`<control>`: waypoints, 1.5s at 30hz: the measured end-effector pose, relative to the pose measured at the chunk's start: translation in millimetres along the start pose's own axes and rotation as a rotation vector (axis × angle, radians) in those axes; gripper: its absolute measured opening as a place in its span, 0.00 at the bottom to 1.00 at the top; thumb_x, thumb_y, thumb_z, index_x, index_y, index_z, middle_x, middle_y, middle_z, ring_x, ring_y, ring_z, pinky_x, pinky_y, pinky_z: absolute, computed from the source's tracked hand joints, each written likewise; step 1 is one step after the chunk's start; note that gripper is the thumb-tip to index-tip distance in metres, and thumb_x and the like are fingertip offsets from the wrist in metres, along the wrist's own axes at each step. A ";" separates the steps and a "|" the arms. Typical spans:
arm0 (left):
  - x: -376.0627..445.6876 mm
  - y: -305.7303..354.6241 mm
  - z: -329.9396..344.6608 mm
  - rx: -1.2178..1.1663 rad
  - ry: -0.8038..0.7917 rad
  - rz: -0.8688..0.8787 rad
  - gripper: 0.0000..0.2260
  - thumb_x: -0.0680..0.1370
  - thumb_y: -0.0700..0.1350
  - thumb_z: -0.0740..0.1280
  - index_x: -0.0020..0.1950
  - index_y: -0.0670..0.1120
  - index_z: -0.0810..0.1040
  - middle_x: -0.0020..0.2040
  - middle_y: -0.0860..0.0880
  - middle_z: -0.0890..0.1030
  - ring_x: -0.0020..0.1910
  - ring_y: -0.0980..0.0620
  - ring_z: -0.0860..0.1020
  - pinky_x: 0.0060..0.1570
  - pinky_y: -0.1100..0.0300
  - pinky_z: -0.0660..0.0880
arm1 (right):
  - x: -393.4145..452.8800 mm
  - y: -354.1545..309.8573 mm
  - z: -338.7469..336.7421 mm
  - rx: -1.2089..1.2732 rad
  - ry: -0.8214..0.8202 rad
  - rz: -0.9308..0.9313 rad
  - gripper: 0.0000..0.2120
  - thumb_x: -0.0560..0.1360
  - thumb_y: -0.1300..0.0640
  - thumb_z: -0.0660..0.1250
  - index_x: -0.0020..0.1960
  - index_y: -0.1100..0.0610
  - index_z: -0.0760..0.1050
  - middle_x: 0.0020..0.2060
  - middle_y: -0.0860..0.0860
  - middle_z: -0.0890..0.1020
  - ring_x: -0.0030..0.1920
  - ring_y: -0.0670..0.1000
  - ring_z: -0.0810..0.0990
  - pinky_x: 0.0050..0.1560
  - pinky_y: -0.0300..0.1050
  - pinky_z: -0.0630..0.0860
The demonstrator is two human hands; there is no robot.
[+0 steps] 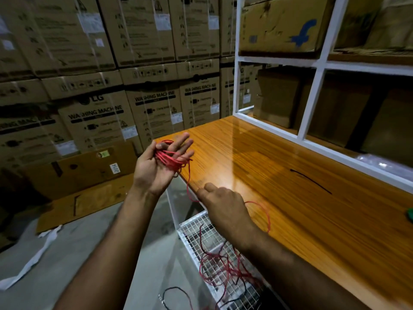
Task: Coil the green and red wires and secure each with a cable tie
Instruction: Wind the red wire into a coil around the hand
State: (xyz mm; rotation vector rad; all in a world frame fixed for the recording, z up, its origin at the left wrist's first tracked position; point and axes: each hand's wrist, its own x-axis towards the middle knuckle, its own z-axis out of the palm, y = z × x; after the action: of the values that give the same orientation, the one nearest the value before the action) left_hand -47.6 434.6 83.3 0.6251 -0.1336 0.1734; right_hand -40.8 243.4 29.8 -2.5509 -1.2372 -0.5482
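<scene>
The step in hand is the winding of the thin red insulated wire (171, 158): several turns already lie as a loose hank across the palm and fingers of the left hand (159, 165), which is raised palm-up off the 9 o'clock edge of the glossy orange wood-grain tabletop (301, 209), its fingers straight and spread with the loops hooked round them. From the hank one strand drops toward 5 o'clock to the right hand (223, 206), which sits knuckles-up at the table's near-left edge with its fingers curled, apparently pinching the strand, though the grip itself is hidden beneath the hand. Past that hand the wire arcs over the tabletop and falls into a tangled heap (223, 267) at 6 o'clock, on a white wire-mesh rack (194, 229) below the table, so a fair length seems yet uncoiled. A slim black cable tie (310, 181) lies on the table at 3 o'clock, well apart from both hands, and a small green object (410, 214), cut off at the far 3 o'clock border, may be the green wire. Next, the right hand probably must carry the strand up and round the left fingers again, feeding slack from the heap without snagging it.
</scene>
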 end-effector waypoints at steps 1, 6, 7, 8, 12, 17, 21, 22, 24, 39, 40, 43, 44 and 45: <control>1.2 -1.0 -0.4 0.027 -0.031 -0.018 0.22 0.84 0.54 0.49 0.38 0.46 0.73 0.70 0.31 0.68 0.71 0.33 0.67 0.67 0.35 0.64 | -2.2 -2.8 1.7 0.009 -0.015 -0.023 0.11 0.78 0.60 0.62 0.59 0.50 0.74 0.50 0.50 0.77 0.44 0.55 0.81 0.35 0.48 0.73; 3.2 -7.1 -1.1 0.138 -0.058 -0.064 0.22 0.83 0.54 0.49 0.38 0.48 0.75 0.72 0.33 0.67 0.73 0.34 0.63 0.61 0.38 0.71 | -1.0 -7.3 -10.2 -0.044 0.065 -0.085 0.08 0.75 0.56 0.66 0.54 0.49 0.74 0.45 0.47 0.75 0.38 0.52 0.77 0.27 0.43 0.61; 3.0 -8.8 -0.5 0.171 -0.053 -0.066 0.22 0.83 0.54 0.49 0.37 0.48 0.75 0.71 0.33 0.68 0.73 0.35 0.63 0.60 0.40 0.72 | 0.4 -5.4 -14.3 -0.032 0.086 -0.115 0.09 0.74 0.56 0.66 0.53 0.49 0.73 0.44 0.48 0.74 0.38 0.52 0.77 0.26 0.43 0.62; 2.1 -10.7 0.5 0.211 -0.043 -0.061 0.21 0.83 0.54 0.50 0.38 0.48 0.75 0.71 0.33 0.68 0.73 0.35 0.63 0.58 0.42 0.73 | 2.2 -2.6 -17.7 -0.027 0.097 -0.164 0.09 0.74 0.57 0.67 0.53 0.50 0.72 0.44 0.48 0.74 0.39 0.53 0.76 0.26 0.44 0.64; -2.3 -14.1 3.6 0.317 -0.001 -0.070 0.18 0.82 0.52 0.53 0.38 0.47 0.73 0.69 0.34 0.71 0.73 0.36 0.65 0.61 0.44 0.68 | 8.6 9.9 -37.7 -0.006 0.128 -0.276 0.12 0.71 0.62 0.70 0.53 0.53 0.74 0.44 0.50 0.74 0.40 0.53 0.77 0.27 0.45 0.70; -11.2 -24.8 15.4 0.595 0.067 -0.066 0.11 0.83 0.46 0.54 0.43 0.43 0.69 0.53 0.36 0.82 0.53 0.42 0.81 0.55 0.51 0.74 | 20.4 22.9 -56.4 0.046 0.172 -0.326 0.12 0.77 0.61 0.60 0.58 0.58 0.76 0.50 0.53 0.79 0.43 0.52 0.78 0.34 0.45 0.78; -22.3 -42.2 29.6 0.894 -0.012 -0.154 0.11 0.84 0.40 0.52 0.49 0.36 0.71 0.39 0.48 0.83 0.34 0.50 0.81 0.44 0.55 0.80 | 32.3 34.6 -59.7 0.034 0.280 -0.339 0.09 0.77 0.57 0.63 0.54 0.58 0.78 0.44 0.54 0.78 0.39 0.53 0.77 0.31 0.46 0.76; -23.9 -44.9 30.8 0.940 -0.039 -0.181 0.13 0.85 0.41 0.51 0.51 0.34 0.70 0.40 0.46 0.84 0.34 0.45 0.80 0.50 0.48 0.80 | 35.9 39.0 -60.7 0.022 0.309 -0.317 0.07 0.75 0.56 0.67 0.51 0.57 0.78 0.43 0.53 0.78 0.38 0.52 0.77 0.30 0.45 0.76; -24.8 -46.4 27.8 0.954 -0.058 -0.210 0.16 0.85 0.45 0.49 0.54 0.34 0.69 0.42 0.38 0.84 0.30 0.43 0.75 0.54 0.41 0.77 | 44.7 48.9 -62.0 0.010 0.364 -0.227 0.08 0.76 0.52 0.69 0.49 0.57 0.77 0.41 0.53 0.77 0.35 0.51 0.76 0.28 0.46 0.76; -13.6 -5.5 -17.4 0.089 -0.222 -0.342 0.15 0.83 0.52 0.54 0.41 0.47 0.69 0.29 0.54 0.57 0.22 0.58 0.55 0.23 0.62 0.52 | 52.8 79.2 -40.1 1.552 -0.514 0.537 0.06 0.80 0.57 0.64 0.46 0.57 0.73 0.32 0.50 0.69 0.27 0.44 0.62 0.23 0.33 0.61; -13.6 -3.9 -23.6 0.031 -0.232 -0.338 0.15 0.84 0.52 0.54 0.41 0.47 0.69 0.29 0.54 0.59 0.22 0.58 0.56 0.23 0.62 0.53 | 47.3 85.9 -34.8 1.519 -0.615 0.484 0.04 0.79 0.58 0.65 0.46 0.57 0.74 0.32 0.50 0.70 0.28 0.44 0.63 0.26 0.35 0.65; -12.0 5.9 -35.8 -0.145 -0.254 -0.278 0.15 0.85 0.50 0.52 0.43 0.45 0.70 0.30 0.54 0.62 0.23 0.57 0.58 0.24 0.62 0.54 | 27.8 98.4 -11.7 1.467 -0.844 0.384 0.04 0.78 0.58 0.68 0.49 0.59 0.77 0.32 0.50 0.73 0.31 0.45 0.69 0.40 0.45 0.74; -11.0 10.9 -38.3 -0.182 -0.252 -0.241 0.15 0.84 0.50 0.53 0.42 0.45 0.70 0.30 0.54 0.62 0.23 0.57 0.59 0.24 0.63 0.54 | 21.8 101.4 -3.6 1.516 -0.865 0.378 0.05 0.76 0.58 0.69 0.49 0.59 0.78 0.31 0.50 0.73 0.31 0.45 0.70 0.43 0.47 0.74; -9.9 15.4 -40.7 -0.198 -0.234 -0.205 0.15 0.84 0.49 0.54 0.42 0.45 0.70 0.29 0.54 0.62 0.23 0.58 0.59 0.24 0.63 0.54 | 16.7 103.6 3.8 1.581 -0.860 0.387 0.06 0.74 0.57 0.70 0.47 0.58 0.78 0.31 0.49 0.72 0.30 0.44 0.69 0.43 0.46 0.74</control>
State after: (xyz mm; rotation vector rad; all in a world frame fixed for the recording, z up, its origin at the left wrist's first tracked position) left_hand -57.5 469.8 57.6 0.4560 -0.3074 -0.1117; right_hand 51.7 193.6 27.3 -1.3855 -0.6782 1.2399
